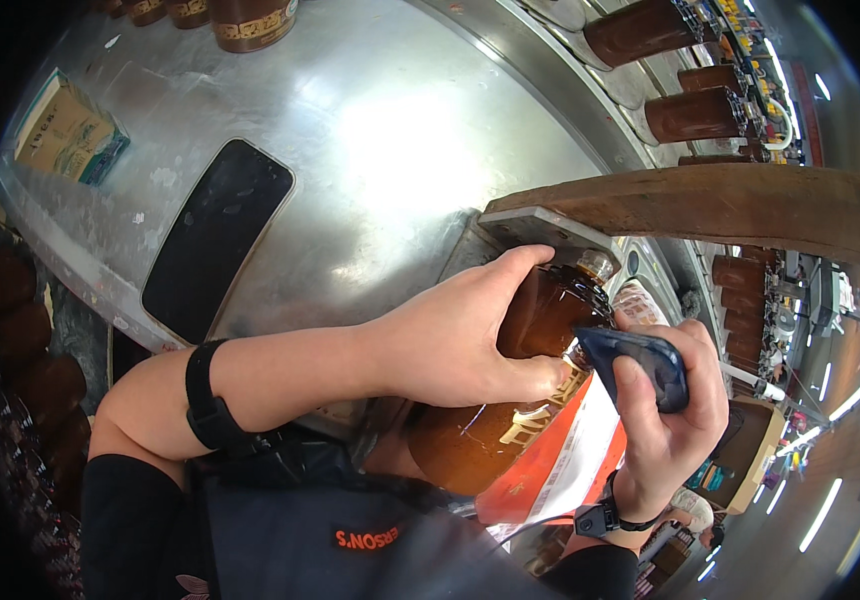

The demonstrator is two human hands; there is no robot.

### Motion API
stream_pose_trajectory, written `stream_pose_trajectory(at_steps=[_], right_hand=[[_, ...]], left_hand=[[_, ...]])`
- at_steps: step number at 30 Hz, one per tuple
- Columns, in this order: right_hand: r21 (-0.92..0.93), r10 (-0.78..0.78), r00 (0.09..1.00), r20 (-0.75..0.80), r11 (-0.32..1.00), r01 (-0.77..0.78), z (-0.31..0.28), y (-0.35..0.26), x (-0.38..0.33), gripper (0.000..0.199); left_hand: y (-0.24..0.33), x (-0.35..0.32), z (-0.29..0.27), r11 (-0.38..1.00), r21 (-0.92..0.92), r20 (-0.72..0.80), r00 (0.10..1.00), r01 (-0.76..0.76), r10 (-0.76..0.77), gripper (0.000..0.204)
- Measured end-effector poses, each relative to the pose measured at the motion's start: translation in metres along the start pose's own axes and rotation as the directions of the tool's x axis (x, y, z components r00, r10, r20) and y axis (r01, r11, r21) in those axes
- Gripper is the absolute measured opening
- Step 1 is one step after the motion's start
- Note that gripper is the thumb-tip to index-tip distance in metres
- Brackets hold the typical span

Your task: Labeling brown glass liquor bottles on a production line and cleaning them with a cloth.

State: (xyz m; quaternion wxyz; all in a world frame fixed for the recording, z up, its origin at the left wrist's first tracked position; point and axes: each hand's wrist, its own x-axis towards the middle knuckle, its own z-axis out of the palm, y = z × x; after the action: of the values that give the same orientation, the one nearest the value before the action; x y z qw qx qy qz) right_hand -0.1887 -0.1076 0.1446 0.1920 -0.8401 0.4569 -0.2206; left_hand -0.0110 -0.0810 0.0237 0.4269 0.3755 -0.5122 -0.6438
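A brown glass bottle (450, 452) with gold lettering leans in front of me, its narrow neck toward the wooden bar. Thumb and fingers of my left hand (460, 335) are spread around its upper body and press on it. In my right hand (675, 410) is a smooth dark blue, flat, pointed piece (645, 365), pinched between thumb and fingers; its tip meets the bottle's shoulder, and its exact kind is unclear. An orange-red and white sheet (565, 465) lies along the bottle's side below that hand. The bottle's base is partly hidden by my apron.
A wooden bar (690, 205) on a metal bracket (550, 228) crosses just beyond the bottle. On the metal table (350, 75) lie a black phone (218, 240) and a tan-and-teal pack (70, 130). More brown bottles (695, 112) line the far right, and an open carton (753, 440) sits below them.
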Motion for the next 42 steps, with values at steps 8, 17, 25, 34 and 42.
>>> stream_pose_trajectory(at_steps=[8,17,25,34,42], right_hand=[[0.065,0.057,0.998,-0.028,0.996,-0.055,0.002,0.002,-0.002,0.025],[0.028,0.064,0.998,-0.021,0.998,-0.064,0.001,0.003,-0.003,0.024],[-0.002,0.026,1.000,0.000,1.000,-0.026,0.000,0.003,-0.003,0.024],[0.286,0.206,0.963,-0.176,0.946,-0.151,-0.002,0.007,-0.014,0.021],[0.432,0.408,0.863,-0.299,0.864,-0.258,0.004,0.017,-0.050,0.019]], left_hand=[[-0.001,0.000,0.001,1.000,0.003,-0.004,1.000,-0.010,0.010,0.088],[0.001,0.001,0.001,1.000,0.027,-0.010,1.000,0.007,-0.007,0.087],[0.004,0.001,-0.002,0.998,-0.009,0.044,0.997,0.067,-0.066,0.087],[0.009,0.000,-0.005,0.995,-0.024,0.069,0.993,0.096,-0.094,0.084],[0.008,0.007,0.009,0.987,-0.156,-0.022,0.999,0.030,-0.034,0.075]])
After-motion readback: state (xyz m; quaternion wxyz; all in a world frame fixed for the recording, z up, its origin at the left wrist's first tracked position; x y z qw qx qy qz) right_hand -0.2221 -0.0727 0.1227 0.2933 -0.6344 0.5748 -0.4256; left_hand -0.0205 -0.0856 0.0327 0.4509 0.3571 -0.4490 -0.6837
